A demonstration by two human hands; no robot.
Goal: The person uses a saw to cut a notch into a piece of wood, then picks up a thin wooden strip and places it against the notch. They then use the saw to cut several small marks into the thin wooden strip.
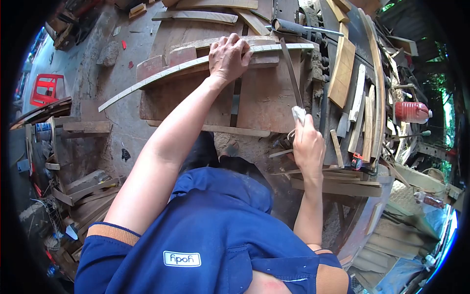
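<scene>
My left hand point(228, 59) is closed over a long, thin, curved wooden strip point(178, 67), pressing it near its middle. Dark lines cross the strip's pale edge at intervals. Beneath it are wooden blocks point(152, 67) on a brown board bench point(267, 105). In my right hand point(309, 147) is the white, wrapped-looking handle of a long, narrow, dark metal tool point(292, 73), shaped like a file. Its blade points away from me, and its far end overlaps the strip's right part in this view.
Curved boards point(205, 17) lie at the bench's far side, with a dark cylinder point(288, 26) on a rod beside them. Planks point(342, 68), a tape measure point(357, 161) and a red bottle point(412, 112) are to the right. A red plastic chair point(46, 89) and scrap wood point(88, 127) stand left.
</scene>
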